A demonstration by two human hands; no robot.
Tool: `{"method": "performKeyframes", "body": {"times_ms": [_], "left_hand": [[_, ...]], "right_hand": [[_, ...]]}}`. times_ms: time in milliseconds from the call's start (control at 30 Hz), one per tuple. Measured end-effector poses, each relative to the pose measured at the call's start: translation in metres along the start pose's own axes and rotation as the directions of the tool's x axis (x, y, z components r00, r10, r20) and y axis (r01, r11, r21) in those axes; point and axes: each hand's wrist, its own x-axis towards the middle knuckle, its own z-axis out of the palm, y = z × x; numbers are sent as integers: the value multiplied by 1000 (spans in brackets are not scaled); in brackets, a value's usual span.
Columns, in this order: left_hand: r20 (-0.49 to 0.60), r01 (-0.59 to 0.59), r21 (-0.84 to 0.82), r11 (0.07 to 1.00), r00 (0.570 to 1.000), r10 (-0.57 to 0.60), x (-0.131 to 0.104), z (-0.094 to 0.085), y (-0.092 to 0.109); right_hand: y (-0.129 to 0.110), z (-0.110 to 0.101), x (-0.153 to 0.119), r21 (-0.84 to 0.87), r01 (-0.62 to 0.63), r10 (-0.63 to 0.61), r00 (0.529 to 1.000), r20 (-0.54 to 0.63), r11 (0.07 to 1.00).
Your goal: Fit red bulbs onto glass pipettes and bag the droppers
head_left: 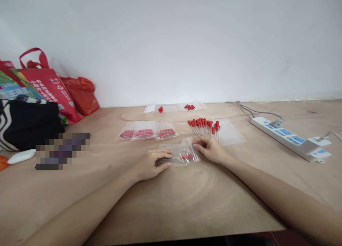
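Note:
A clear plastic zip bag (pixel 190 146) lies in front of me with a red-bulbed dropper (pixel 187 156) inside it. My left hand (pixel 156 163) rests on the table at the bag's left end, holding it down with fingers and thumb on either side. At the bag's right edge, my right hand (pixel 211 149) has its thumb and fingers pinched together on the plastic. Just beyond that hand is a pile of droppers (pixel 200 123) with red rubber bulbs and pale stems, partly lying on a flat clear bag (pixel 231 132).
Several filled dropper bags (pixel 144 131) lie behind the left hand. Near the wall are bags with loose red bulbs (pixel 189 106). A white power strip (pixel 283 135) with cables sits right. Shopping bags (pixel 53 85), a black cloth bag (pixel 34 124) and a pixelated object (pixel 62 151) occupy the left.

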Motion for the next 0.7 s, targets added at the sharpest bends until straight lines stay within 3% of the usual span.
{"method": "performKeyframes", "body": {"times_ms": [67, 133, 200, 333, 467, 700], "left_hand": [[-24, 13, -5, 1000, 1000, -13, 0, -1, 2], [-38, 34, -3, 999, 999, -35, 0, -2, 3], [-37, 53, 5, 999, 998, -53, -1, -3, 5], [-21, 46, 3, 999, 999, -46, -2, -3, 5], [-9, 39, 6, 999, 999, -39, -2, -3, 5], [-8, 34, 38, 999, 999, -34, -1, -1, 7]], "right_hand": [[10, -15, 12, -57, -86, 74, 980, -184, 995], [25, -36, 28, -184, -252, 169, 912, -374, 950], [41, -58, 43, -286, -419, 254, 844, -473, 861], [64, -79, 61, -266, -599, 445, 767, -462, 756], [71, -71, 63, -81, -686, 602, 683, -413, 723], [64, -74, 66, 93, -626, 595, 669, -445, 774]]}}
